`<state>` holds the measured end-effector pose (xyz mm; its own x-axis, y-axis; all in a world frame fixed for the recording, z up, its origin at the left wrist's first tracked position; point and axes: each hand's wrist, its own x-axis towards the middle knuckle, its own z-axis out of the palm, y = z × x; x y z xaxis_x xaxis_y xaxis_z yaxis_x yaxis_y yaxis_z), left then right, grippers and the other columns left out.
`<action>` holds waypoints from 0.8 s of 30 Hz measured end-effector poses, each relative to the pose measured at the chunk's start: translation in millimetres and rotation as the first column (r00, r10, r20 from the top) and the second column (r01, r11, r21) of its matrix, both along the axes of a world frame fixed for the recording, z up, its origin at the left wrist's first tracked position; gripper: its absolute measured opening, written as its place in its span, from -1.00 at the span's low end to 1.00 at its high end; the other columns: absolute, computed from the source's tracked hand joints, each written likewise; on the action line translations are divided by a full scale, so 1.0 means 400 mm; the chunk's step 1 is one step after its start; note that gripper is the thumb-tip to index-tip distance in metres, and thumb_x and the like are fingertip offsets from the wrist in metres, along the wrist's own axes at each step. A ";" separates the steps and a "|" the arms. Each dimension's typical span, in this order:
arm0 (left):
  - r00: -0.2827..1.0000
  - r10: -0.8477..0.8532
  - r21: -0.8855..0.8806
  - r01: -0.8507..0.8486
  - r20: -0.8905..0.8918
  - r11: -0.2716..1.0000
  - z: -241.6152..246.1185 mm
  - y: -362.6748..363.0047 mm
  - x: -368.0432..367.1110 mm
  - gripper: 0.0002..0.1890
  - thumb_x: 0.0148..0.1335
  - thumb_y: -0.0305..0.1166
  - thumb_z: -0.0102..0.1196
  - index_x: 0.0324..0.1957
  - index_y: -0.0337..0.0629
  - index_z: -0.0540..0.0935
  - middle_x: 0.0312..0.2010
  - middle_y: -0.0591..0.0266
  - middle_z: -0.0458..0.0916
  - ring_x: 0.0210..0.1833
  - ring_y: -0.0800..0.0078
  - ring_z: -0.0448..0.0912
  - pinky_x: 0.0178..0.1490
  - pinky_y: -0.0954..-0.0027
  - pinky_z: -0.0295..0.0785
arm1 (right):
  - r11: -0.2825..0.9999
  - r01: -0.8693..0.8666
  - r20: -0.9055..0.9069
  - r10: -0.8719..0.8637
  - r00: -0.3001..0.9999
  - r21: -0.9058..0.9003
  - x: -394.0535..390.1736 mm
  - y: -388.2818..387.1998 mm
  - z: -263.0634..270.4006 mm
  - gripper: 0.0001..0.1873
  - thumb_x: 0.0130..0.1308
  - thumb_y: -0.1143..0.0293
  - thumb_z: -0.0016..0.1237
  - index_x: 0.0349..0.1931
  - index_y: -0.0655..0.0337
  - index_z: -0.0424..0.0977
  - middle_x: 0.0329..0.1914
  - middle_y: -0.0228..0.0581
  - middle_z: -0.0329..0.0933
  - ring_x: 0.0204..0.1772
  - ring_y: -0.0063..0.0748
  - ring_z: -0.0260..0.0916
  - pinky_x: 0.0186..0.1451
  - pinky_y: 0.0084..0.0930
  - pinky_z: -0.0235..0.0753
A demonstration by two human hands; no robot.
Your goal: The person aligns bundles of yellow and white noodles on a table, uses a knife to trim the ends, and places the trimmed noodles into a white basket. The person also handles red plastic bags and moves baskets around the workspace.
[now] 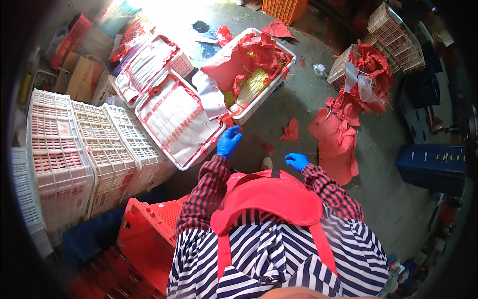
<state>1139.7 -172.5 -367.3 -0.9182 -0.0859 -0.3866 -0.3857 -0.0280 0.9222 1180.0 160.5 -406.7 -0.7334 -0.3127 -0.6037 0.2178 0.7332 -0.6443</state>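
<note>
My left hand (pixel 228 142), in a blue glove, is beside the near corner of a white plastic crate (pixel 162 152) covered with white printed paper (pixel 183 121). Its thumb and fingers are apart, with nothing seen between them. My right hand (pixel 297 161), also gloved in blue, hangs over the floor with its fingers loosely bent and holding nothing that I can see. Ahead of my left hand stands an uncovered white crate (pixel 257 100). Crumpled red paper (pixel 233 65) lines it around bundles of pale yellow vegetable stalks (pixel 257 84).
Several white slatted crates (pixel 101 138) stand at left, with a red plastic crate (pixel 145 228) beside me. Torn red paper (pixel 334 149) litters the floor at right, near a paper-filled crate (pixel 338 69). A dark blue box (pixel 429 164) stands further right.
</note>
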 end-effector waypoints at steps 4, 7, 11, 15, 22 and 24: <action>0.963 -0.132 -0.268 0.195 0.235 0.943 -0.218 0.066 -0.055 -0.52 0.06 -0.27 0.18 0.05 -0.21 0.49 0.01 0.09 0.53 0.05 0.31 0.51 0.12 0.34 0.38 | 0.985 -0.003 0.023 -0.001 1.000 0.175 -0.024 0.146 -0.004 -0.67 0.13 0.30 0.02 -0.10 0.21 0.51 -0.19 -0.18 0.57 -0.13 -0.33 0.51 -0.04 -0.43 0.46; 0.893 -0.160 -0.501 0.376 0.421 0.779 -0.295 0.057 -0.097 -0.47 0.02 -0.20 0.18 0.08 -0.14 0.48 0.06 0.10 0.50 0.09 0.23 0.48 0.15 0.27 0.36 | 0.944 0.307 0.120 -0.320 0.940 0.120 -0.022 0.281 -0.065 -0.74 0.11 0.26 0.03 -0.22 0.17 0.55 -0.33 -0.22 0.57 -0.28 -0.36 0.49 -0.18 -0.44 0.47; 0.797 -0.224 -0.678 0.598 0.561 0.428 -0.334 0.026 -0.202 -0.37 -0.06 -0.22 0.25 0.12 -0.08 0.41 0.04 0.05 0.48 0.09 0.17 0.47 0.16 0.25 0.36 | 0.787 0.614 0.130 -0.617 0.776 0.069 0.064 0.441 -0.152 -0.81 0.15 0.26 0.01 -0.37 0.19 0.54 -0.57 -0.36 0.47 -0.53 -0.56 0.36 -0.46 -0.54 0.37; 0.772 -0.360 -0.746 0.619 0.523 0.245 -0.414 0.031 -0.294 -0.57 0.03 -0.30 0.12 -0.02 -0.22 0.46 -0.08 -0.05 0.52 0.09 0.07 0.44 0.14 0.14 0.34 | 0.732 0.595 0.265 -0.678 0.686 0.332 0.218 0.526 -0.181 -0.81 0.17 0.28 -0.05 -0.46 0.20 0.51 -0.63 -0.34 0.44 -0.56 -0.54 0.34 -0.49 -0.50 0.36; 0.741 -0.201 -0.765 0.636 0.641 -0.097 -0.611 0.061 -0.320 -0.80 0.15 -0.42 -0.10 -0.32 -0.07 0.64 -0.35 0.16 0.62 -0.16 0.25 0.54 -0.07 0.21 0.32 | 0.756 0.424 0.533 -0.653 0.538 0.498 0.299 0.430 -0.107 -0.80 0.18 0.32 -0.05 -0.27 0.17 0.57 -0.45 -0.28 0.56 -0.46 -0.50 0.45 -0.37 -0.52 0.47; 0.691 -0.305 -0.755 0.619 0.655 -0.216 -0.625 0.043 -0.320 -0.81 0.13 -0.42 -0.06 -0.39 -0.03 0.66 -0.41 0.22 0.63 -0.23 0.32 0.56 -0.12 0.27 0.31 | 0.763 0.477 0.532 -0.646 0.547 0.436 0.252 0.397 -0.096 -0.80 0.19 0.28 -0.03 -0.24 0.14 0.56 -0.47 -0.35 0.54 -0.50 -0.57 0.40 -0.44 -0.57 0.44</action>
<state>1011.9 -155.2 -617.4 -0.8319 -0.0598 -0.5516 0.0590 0.9790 -0.1951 1280.7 319.3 -445.1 -0.1355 0.2255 -0.9648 0.9119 0.4092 -0.0324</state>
